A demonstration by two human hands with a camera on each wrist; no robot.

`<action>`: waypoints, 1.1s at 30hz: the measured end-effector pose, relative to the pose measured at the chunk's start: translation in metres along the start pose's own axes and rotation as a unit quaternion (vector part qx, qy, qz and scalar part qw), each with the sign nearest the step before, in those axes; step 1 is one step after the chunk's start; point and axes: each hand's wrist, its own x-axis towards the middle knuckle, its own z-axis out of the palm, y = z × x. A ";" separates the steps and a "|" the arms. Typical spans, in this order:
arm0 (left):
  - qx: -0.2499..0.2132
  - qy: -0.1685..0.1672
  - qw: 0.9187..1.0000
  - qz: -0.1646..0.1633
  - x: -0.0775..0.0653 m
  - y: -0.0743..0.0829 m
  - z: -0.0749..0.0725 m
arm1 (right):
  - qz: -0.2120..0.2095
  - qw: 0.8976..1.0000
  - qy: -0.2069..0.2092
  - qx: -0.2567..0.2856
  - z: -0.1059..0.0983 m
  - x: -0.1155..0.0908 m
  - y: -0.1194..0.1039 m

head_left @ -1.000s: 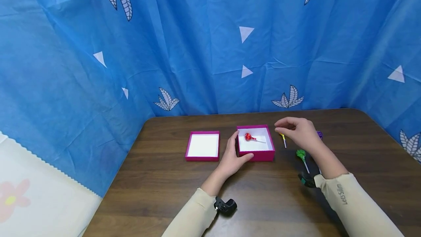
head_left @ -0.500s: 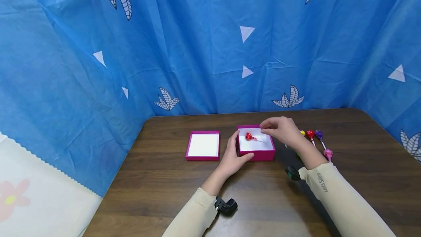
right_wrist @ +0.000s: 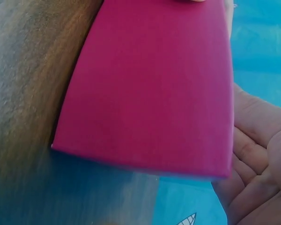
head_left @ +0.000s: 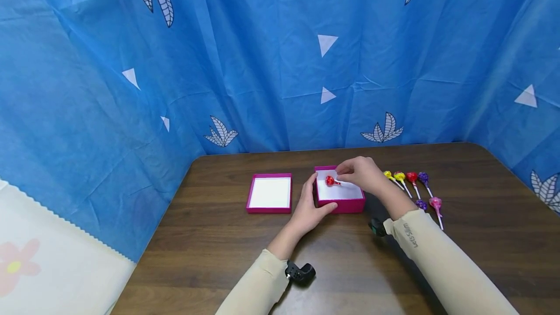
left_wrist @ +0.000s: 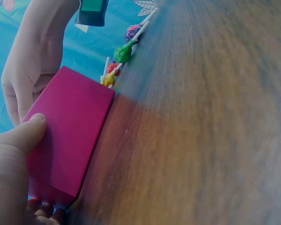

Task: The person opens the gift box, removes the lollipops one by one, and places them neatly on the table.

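Observation:
My left hand (head_left: 308, 213) grips the open magenta box (head_left: 343, 206), thumb on its front wall and fingers along its left side. Inside on the white bottom is a red lollipop (head_left: 329, 181). My right hand (head_left: 363, 174) reaches over the box from the right, fingertips bent together just beside that lollipop; I cannot tell whether they hold anything. In the left wrist view the box (left_wrist: 70, 136) stands between my left thumb (left_wrist: 33, 126) and the right hand (left_wrist: 30, 65). The right wrist view shows the box wall (right_wrist: 154, 93), which hides the right fingertips.
A shallow magenta lid (head_left: 270, 193) with a white inside lies left of the box. Several lollipops lie on the right, including yellow (head_left: 399, 176), red (head_left: 412, 177), purple (head_left: 423, 177) and pink (head_left: 435, 202); a green lollipop (left_wrist: 123, 52) shows in the left wrist view.
My right hand has moved left from beside the lollipops to over the box. More lollipops on the right show past the forearm. The left hand and box have stayed put.

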 end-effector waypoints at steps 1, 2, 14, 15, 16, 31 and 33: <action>0.000 0.000 1.000 0.000 0.000 0.000 0.000 | 0.002 1.000 -0.003 -0.001 0.001 0.001 -0.001; 0.000 0.000 1.000 0.000 0.000 -0.001 0.001 | 0.004 1.000 -0.005 -0.002 0.001 0.002 -0.001; -0.003 0.001 1.000 0.006 0.000 -0.002 0.002 | 0.021 0.999 -0.024 -0.044 0.015 0.016 -0.009; -0.003 0.000 1.000 0.007 -0.001 -0.002 0.002 | 0.021 0.998 -0.025 -0.055 0.017 0.016 -0.010; -0.003 0.000 1.000 0.008 -0.001 -0.002 0.002 | 0.021 0.997 -0.027 -0.067 0.019 0.016 -0.010; -0.002 -0.002 1.000 0.004 -0.001 0.001 0.001 | 0.020 0.998 -0.017 -0.053 0.037 0.021 -0.016; -0.002 -0.001 1.000 0.003 -0.001 0.000 0.000 | 0.019 0.999 -0.021 -0.033 0.038 0.022 -0.016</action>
